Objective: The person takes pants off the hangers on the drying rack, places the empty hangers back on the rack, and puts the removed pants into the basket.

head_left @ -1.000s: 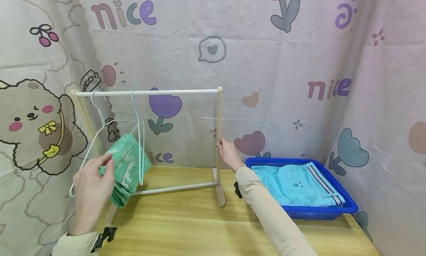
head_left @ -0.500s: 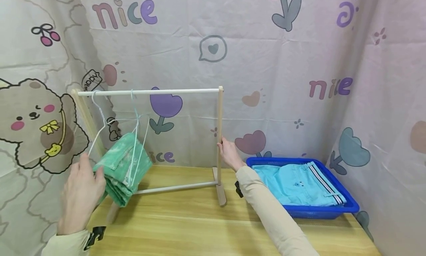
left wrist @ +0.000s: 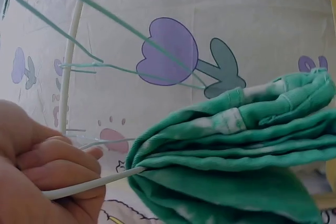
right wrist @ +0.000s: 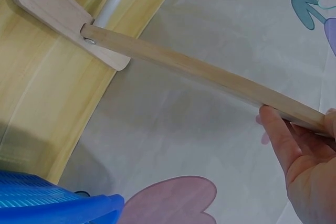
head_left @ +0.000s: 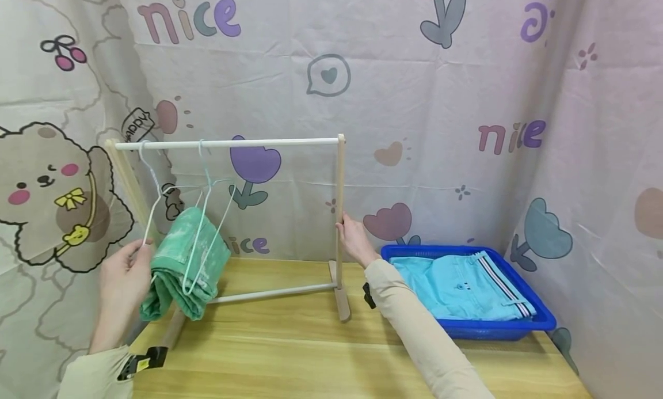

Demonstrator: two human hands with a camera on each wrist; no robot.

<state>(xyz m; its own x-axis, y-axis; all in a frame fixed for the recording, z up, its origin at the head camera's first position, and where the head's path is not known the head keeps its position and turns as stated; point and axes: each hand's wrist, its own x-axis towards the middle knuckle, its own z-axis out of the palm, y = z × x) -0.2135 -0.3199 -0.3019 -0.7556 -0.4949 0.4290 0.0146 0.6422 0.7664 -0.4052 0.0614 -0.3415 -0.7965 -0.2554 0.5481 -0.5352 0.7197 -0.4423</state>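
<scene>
My left hand [head_left: 124,278] pinches the lower side wire of a white hanger [left wrist: 94,183], its fingers curled in the left wrist view. Green tie-dyed trousers [head_left: 181,243], folded in layers, are draped over that hanger. In front of them hangs a pale teal hanger [left wrist: 105,12], overlapping the cloth in the head view. Both hooks sit on the white top bar [head_left: 279,142] of a small clothes rack. My right hand [head_left: 356,240] holds the rack's right wooden post [head_left: 340,186], fingers on one side and thumb at the other.
To the right a blue basket [head_left: 497,330] holds folded light blue trousers [head_left: 456,284] with a striped waistband. The rack's wooden foot [head_left: 342,304] stands on the wood-grain table [head_left: 290,358]. A printed curtain [head_left: 440,94] encloses the back and sides.
My left hand has moved left and down from the trousers onto the white hanger's wire. The trousers have turned and shifted left, and the teal hanger has swung round. My right hand stays put.
</scene>
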